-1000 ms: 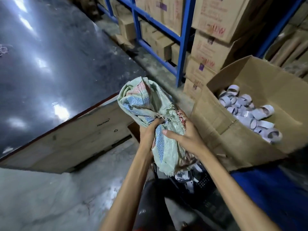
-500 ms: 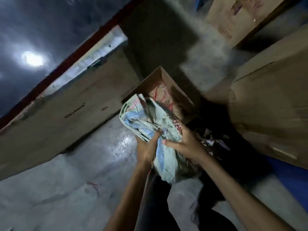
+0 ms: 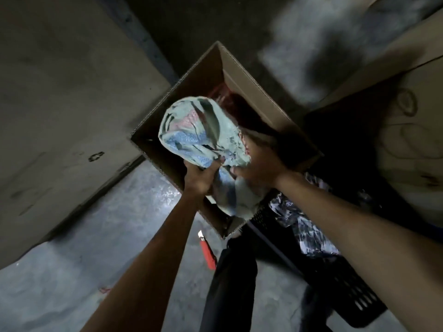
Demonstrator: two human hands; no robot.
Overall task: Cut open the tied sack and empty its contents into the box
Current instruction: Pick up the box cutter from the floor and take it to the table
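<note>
Holding a crumpled sack [image 3: 199,130] above an open cardboard box [image 3: 261,92] on the floor.
Both the left hand [image 3: 199,180] and right hand [image 3: 259,168] clutch the limp fabric, side by side; emptying appears nearly finished, and the next move likely needs a mouth-down shake. A red cutter [image 3: 207,252] lies nearby.

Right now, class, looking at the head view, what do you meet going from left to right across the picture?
cardboard sheet → left hand → right hand → black crate. The sack overlaps both hands, so it is left out.
</note>
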